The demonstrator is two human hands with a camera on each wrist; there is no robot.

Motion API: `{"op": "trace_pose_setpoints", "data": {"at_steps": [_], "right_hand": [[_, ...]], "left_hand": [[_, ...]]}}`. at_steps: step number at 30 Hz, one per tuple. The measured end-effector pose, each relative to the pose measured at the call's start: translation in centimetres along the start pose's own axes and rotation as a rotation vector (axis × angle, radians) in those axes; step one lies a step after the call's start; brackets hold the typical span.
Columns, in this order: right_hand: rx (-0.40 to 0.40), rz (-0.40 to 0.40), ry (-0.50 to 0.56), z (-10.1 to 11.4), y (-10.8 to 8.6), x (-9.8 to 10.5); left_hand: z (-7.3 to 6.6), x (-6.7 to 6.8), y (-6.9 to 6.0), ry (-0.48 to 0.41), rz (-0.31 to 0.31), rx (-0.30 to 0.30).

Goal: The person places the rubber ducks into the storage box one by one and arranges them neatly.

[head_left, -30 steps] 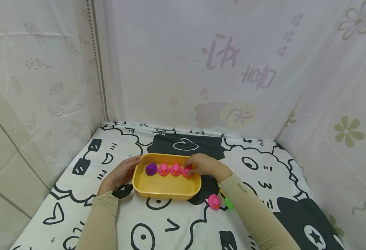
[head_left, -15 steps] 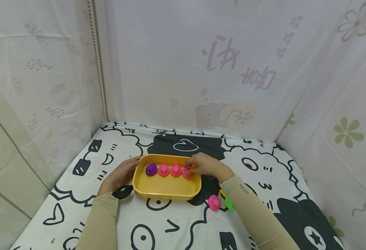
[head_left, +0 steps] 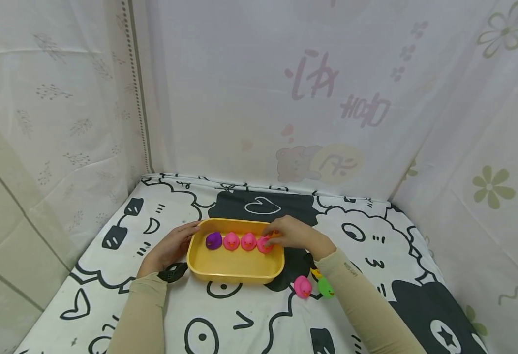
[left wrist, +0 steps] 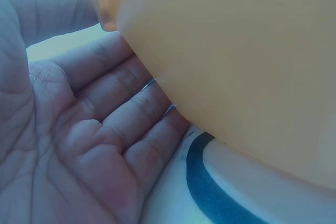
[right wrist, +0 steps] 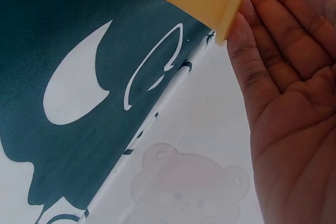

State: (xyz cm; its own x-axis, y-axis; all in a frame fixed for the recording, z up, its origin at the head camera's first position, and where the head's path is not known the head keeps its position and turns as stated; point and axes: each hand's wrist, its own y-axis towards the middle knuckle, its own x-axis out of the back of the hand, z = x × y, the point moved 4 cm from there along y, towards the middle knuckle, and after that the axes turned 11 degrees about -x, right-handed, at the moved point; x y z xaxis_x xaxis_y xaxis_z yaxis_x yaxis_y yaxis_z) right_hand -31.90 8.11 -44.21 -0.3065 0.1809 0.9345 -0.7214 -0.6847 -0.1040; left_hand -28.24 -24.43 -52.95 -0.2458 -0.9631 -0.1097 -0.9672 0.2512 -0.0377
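1. Yellow tray [head_left: 236, 265]: stands on the patterned bench [head_left: 254, 339], near the far edge but apart from it.
2. Inside the tray: note a row nearer the far edge than the near one. Reads from the left as purple duck [head_left: 213, 241], first pink duck [head_left: 231, 241], second pink duck [head_left: 248, 241], third pink duck [head_left: 264, 245].
3. Left hand [head_left: 170, 248]: holds the tray by the left edge, with thumb at the rim and fingers against the outer wall.
4. Right hand [head_left: 295, 233]: reaches over the right edge, near the far right corner, with fingertips down at the third pink duck. Cannot tell whether gripping or only touching; note also an unidentified orange patch at the fingers.
5. Off the tray's near right corner, on the bench: find a loose pink duck [head_left: 303, 287], a green duck [head_left: 325, 288] and a partly hidden yellow item [head_left: 316, 273] beside the right sleeve [head_left: 365, 300].
6. Step in hand: judged as placing or straightening the row's right end.
7. Next move: probably calls for lifting the fingers clear without nudging the row, then reaching for a loose duck.
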Motion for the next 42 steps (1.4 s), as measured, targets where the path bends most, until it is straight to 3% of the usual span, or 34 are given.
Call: {"op": "trace_pose_setpoints", "data": {"at_steps": [16, 26, 29, 36, 42], "right_hand": [[-0.003, -0.101, 0.120, -1.6, -2.3, 0.9], [-0.071, -0.192, 0.263, -3.5, -5.9, 1.9], [-0.096, -0.151, 0.345, -4.3, -7.2, 1.9], [-0.131, 0.069, 0.597, -6.8, -9.7, 0.3], [-0.156, 0.131, 0.693, -8.1, -11.0, -0.9]], "left_hand": [[0.3, 0.2, 0.0, 0.001, -0.006, 0.006], [0.0, 0.0, -0.1, 0.003, -0.003, 0.002], [0.0, 0.1, -0.1, 0.004, 0.002, -0.004], [0.4, 0.3, 0.1, 0.004, -0.001, -0.008], [0.2, 0.2, 0.2, 0.002, 0.013, -0.019]]}}
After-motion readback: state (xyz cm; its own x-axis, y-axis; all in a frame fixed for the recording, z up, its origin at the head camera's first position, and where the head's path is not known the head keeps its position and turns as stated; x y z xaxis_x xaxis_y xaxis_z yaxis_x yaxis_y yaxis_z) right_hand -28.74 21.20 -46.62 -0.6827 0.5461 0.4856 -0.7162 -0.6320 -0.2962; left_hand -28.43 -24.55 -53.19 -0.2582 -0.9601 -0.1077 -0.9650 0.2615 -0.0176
